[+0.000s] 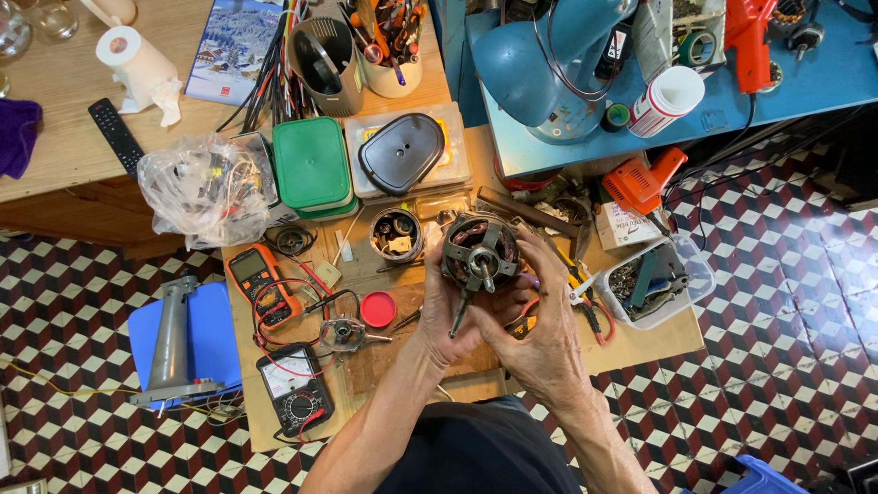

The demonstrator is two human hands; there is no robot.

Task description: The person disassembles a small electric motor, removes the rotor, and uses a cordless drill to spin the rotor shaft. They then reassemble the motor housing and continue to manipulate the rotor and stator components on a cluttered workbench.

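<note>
I hold a small electric motor [479,254] with copper windings and a steel shaft over the wooden work board [640,343]. My left hand [448,320] grips it from below and the left side. My right hand [540,320] wraps around its right side, fingers up along the housing. A thin dark tool shaft [459,316] points down from the motor between my palms; which hand holds it is unclear.
On the board lie an orange multimeter [256,274], an analogue meter [293,389], a red lid [378,309], a round metal part [343,334], a tin of parts [396,234] and a clear tub of hardware [654,279]. Green and clear boxes stand behind. A blue stool with a grey post [178,343] is at left.
</note>
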